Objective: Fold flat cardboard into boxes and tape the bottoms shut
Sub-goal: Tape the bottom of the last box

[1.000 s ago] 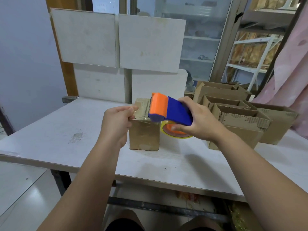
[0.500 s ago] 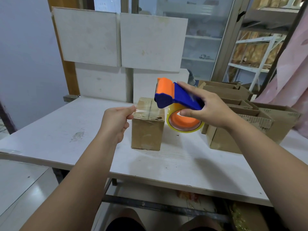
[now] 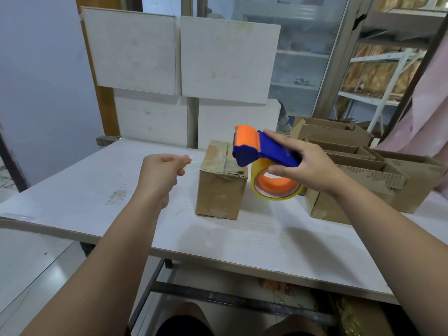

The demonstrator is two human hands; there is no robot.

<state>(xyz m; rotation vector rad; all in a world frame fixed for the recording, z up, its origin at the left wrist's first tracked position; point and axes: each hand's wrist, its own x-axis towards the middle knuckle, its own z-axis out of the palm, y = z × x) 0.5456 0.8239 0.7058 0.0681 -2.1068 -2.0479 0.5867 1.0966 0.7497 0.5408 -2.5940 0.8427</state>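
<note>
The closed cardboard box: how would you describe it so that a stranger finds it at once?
Look at the white table. Near its middle one small cardboard box stands alone, left of the open boxes. Only its top flaps are closed and taped.

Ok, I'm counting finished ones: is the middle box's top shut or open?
Shut: the box has its top flaps folded flat, with tape across them.

Workroom with a white table [image 3: 72,190]
White panels [image 3: 135,52] stand at the table's far edge. A pale blue wall [image 3: 36,81] is on the left, a glass pane [image 3: 303,44] and white shelving rack [image 3: 388,93] far right, and a glossy floor [image 3: 29,263] near left.
</note>
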